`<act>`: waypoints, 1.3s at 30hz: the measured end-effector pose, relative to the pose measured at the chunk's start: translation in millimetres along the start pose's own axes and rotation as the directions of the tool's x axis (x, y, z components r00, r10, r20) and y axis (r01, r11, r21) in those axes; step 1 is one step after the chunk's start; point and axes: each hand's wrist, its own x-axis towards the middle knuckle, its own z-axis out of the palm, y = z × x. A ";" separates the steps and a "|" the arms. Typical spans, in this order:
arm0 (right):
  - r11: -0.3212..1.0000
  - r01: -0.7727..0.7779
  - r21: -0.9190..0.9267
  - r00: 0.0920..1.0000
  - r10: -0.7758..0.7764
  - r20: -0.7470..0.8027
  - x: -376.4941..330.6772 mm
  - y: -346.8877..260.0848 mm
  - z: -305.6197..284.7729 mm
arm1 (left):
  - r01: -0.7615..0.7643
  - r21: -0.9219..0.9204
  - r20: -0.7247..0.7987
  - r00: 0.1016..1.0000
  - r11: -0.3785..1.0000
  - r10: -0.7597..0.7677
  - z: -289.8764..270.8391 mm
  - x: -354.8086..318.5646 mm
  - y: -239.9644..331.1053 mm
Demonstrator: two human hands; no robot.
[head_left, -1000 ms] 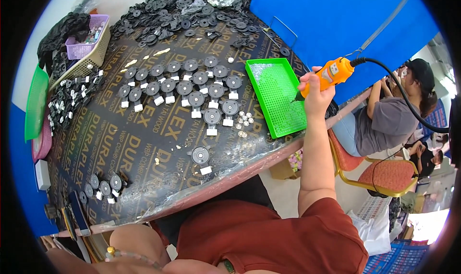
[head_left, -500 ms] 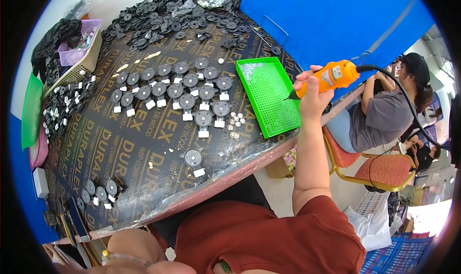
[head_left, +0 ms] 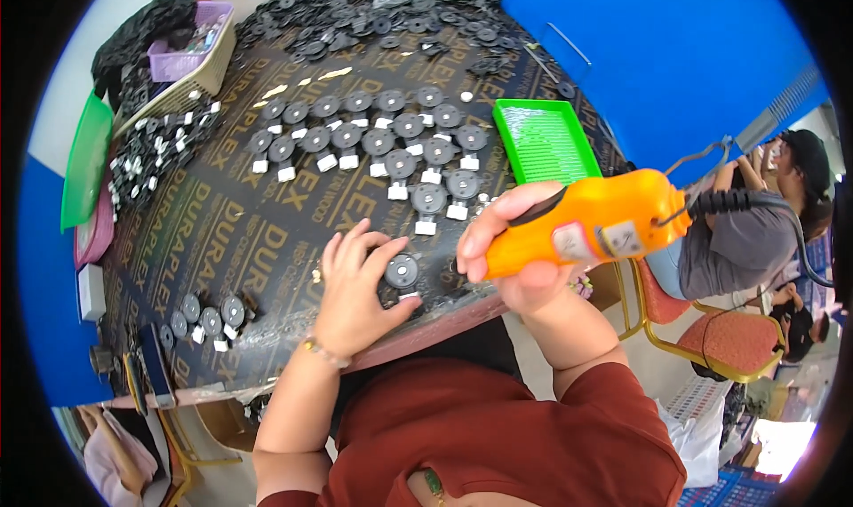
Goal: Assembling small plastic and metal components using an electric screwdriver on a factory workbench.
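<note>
Dark printed board covers our worktable [head_left: 222,240], and a blue wall panel [head_left: 675,54] rises at the far right of it. We have our left hand [head_left: 355,298] resting near the table's front edge, fingers spread and curled over a single round black part [head_left: 402,271] with a small white block at its near side; the fingertips touch its left rim and pin it to the board rather than lift it. Our right hand [head_left: 520,249] is wrapped tight around an orange powered screwdriver [head_left: 586,224], thumb along the top of its body, and the tool lies nearly level, its nose pointing left towards the black part. We cannot see the bit itself, as the hand hides it. A black cord [head_left: 773,209] runs from the tool's back end off to the right.

Farther back on the board sit rows of the same black round parts [head_left: 382,138], each with its white block, laid out in neat lines. A green tray [head_left: 544,141] lies just right of those rows, beside the blue panel. A loose heap of black parts [head_left: 355,9] fills the far end of the table. At the far left stand a pale basket [head_left: 191,67] and a green plate [head_left: 87,156] on edge. A small cluster of finished parts [head_left: 213,313] lies near the front left corner. Another person [head_left: 755,214] sits on a chair at the right, well apart from us.
</note>
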 end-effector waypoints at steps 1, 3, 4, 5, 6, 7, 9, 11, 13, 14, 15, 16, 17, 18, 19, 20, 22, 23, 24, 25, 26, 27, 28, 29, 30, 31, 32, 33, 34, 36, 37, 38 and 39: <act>1.000 0.000 -0.005 0.998 0.001 0.061 -1.1 5.2 1.5 | -0.011 0.017 0.001 1.000 1.000 0.011 2.4 -1.6 -1.5; 0.999 -0.032 0.037 0.991 0.027 0.133 -3.3 11.9 6.3 | -0.035 0.035 -0.022 0.999 0.999 0.035 2.3 -1.9 -1.8; 0.997 -0.067 -0.036 0.993 0.070 0.095 -3.6 11.3 13.3 | -0.034 0.037 -0.038 0.999 0.999 0.036 2.4 -1.8 -2.9; 0.988 -0.103 -0.111 0.993 0.109 0.053 -3.6 11.0 18.5 | -0.037 0.038 -0.054 0.998 0.999 0.039 4.0 -1.9 -4.2; 0.988 -0.109 -0.105 0.991 0.116 0.066 -4.1 14.5 19.9 | -0.034 0.025 -0.064 0.997 0.999 0.036 5.5 -2.8 -5.3; 0.989 -0.112 -0.097 0.990 0.119 0.070 -4.3 16.9 22.5 | -0.025 0.030 -0.066 0.997 0.999 0.027 6.4 -4.3 -6.4; 0.983 -0.146 -0.107 0.988 0.150 0.024 -4.1 19.1 26.7 | -0.043 0.046 -0.078 0.996 0.998 0.047 7.9 -4.8 -7.3; 0.982 -0.146 -0.123 0.989 0.148 0.008 -3.5 21.1 26.0 | -0.048 0.045 -0.083 0.995 0.998 0.052 7.3 -3.9 -7.0; 0.979 -0.143 -0.145 0.990 0.143 -0.013 -0.5 19.6 22.6 | -0.023 0.002 -0.085 0.996 1.000 0.023 7.2 -1.8 -6.3; 0.975 -0.065 -0.214 0.998 0.065 -0.010 3.8 15.2 17.5 | -0.033 -0.003 -0.085 0.996 0.999 0.033 8.4 -1.1 -8.0; 0.959 0.013 -0.283 1.000 -0.014 -0.003 8.0 10.3 11.4 | -0.034 0.017 -0.083 0.996 0.999 0.035 9.7 -2.6 -11.7; 0.960 0.064 -0.273 0.994 -0.084 -0.063 8.0 10.6 -0.8 | -0.036 0.036 -0.080 0.996 0.999 0.039 10.4 -4.1 -14.5; 0.901 0.092 -0.423 0.989 -0.133 -0.069 15.7 -1.4 -10.7 | -0.027 0.049 -0.098 0.995 0.998 0.032 8.4 -4.9 -12.7; 0.877 0.120 -0.465 0.976 -0.190 -0.108 21.6 -7.5 -28.2 | -0.025 0.058 -0.099 0.995 0.998 0.031 7.9 -5.7 -12.6; 0.826 0.089 -0.556 0.945 -0.247 -0.216 25.8 -19.5 -38.6 | -0.022 0.068 -0.101 0.994 0.997 0.029 7.9 -6.7 -12.5; 0.819 0.183 -0.544 0.920 -0.338 -0.199 32.1 -29.9 -60.8 | -0.035 0.069 -0.118 0.992 0.997 0.043 8.2 -6.3 -11.1; 0.717 0.078 -0.692 0.870 -0.388 -0.304 34.7 -48.3 -100.8 | -0.035 0.039 -0.152 0.988 0.999 0.040 8.8 -2.0 -5.1; 0.709 0.061 -0.702 0.860 -0.395 -0.324 35.6 -53.8 -116.3 | -0.046 -0.007 -0.166 0.985 0.999 0.044 5.5 -1.5 -1.0; 0.700 0.043 -0.713 0.848 -0.402 -0.344 34.6 -57.3 -130.6 | -0.087 -0.110 -0.146 0.987 0.990 0.071 1.3 -1.6 1.5; 0.678 0.020 -0.735 0.848 -0.401 -0.347 30.4 -60.6 -141.2 | -0.124 -0.212 -0.126 0.987 0.969 0.099 -4.5 -2.1 6.3; 0.675 0.022 -0.737 0.846 -0.406 -0.346 29.3 -59.6 -147.3 | -0.200 -0.376 -0.080 0.980 0.905 0.183 -15.8 -1.7 16.9; 0.678 0.029 -0.734 0.847 -0.407 -0.342 25.3 -59.0 -153.7 | -0.202 -0.617 -0.007 0.968 0.761 0.251 -25.3 -0.1 30.0; 0.687 0.030 -0.726 0.853 -0.396 -0.340 24.4 -55.3 -158.1 | -0.151 -0.811 0.046 0.946 0.565 0.319 -35.8 1.1 43.5; 0.684 0.021 -0.729 0.857 -0.388 -0.339 24.1 -54.2 -158.8 | -0.067 -0.928 0.095 0.909 0.368 0.406 -47.6 0.9 59.4; 0.690 0.022 -0.724 0.860 -0.382 -0.338 26.5 -51.6 -159.6 | 0.018 -0.952 0.154 0.890 0.304 0.429 -60.6 -0.8 80.2; 0.689 0.026 -0.725 0.861 -0.383 -0.334 25.3 -51.6 -161.8 | 0.083 -0.993 0.114 0.798 0.080 0.592 -64.8 4.0 86.1; 0.700 0.034 -0.714 0.866 -0.377 -0.329 26.5 -48.8 -160.8 | 0.166 -0.986 0.133 0.779 0.003 0.613 -72.7 -1.9 100.4; 0.703 0.029 -0.711 0.869 -0.369 -0.329 26.8 -47.2 -160.4 | 0.194 -0.979 0.165 0.553 0.067 0.817 -80.0 14.5 102.9; 0.692 0.015 -0.721 0.864 -0.373 -0.340 28.0 -46.2 -159.6 | 0.258 -0.964 0.116 0.620 -0.062 0.776 -78.2 2.8 109.7; 0.634 0.003 -0.773 0.866 -0.388 -0.314 26.8 -44.6 -166.0 | 0.327 -0.944 0.195 0.639 -0.033 0.744 -100.3 22.0 131.4; 0.664 0.024 -0.747 0.862 -0.392 -0.321 28.2 -45.2 -165.7 | 0.190 -0.972 0.035 0.699 -0.138 0.714 -99.8 8.3 144.6; 0.684 0.033 -0.729 0.857 -0.395 -0.332 26.8 -45.4 -168.6 | 0.052 -0.968 -0.132 0.731 -0.247 0.670 -91.2 0.8 156.3; 0.665 0.046 -0.745 0.852 -0.416 -0.318 25.8 -47.8 -164.9 | -0.137 -0.952 -0.304 0.531 -0.273 0.791 -75.2 8.5 157.5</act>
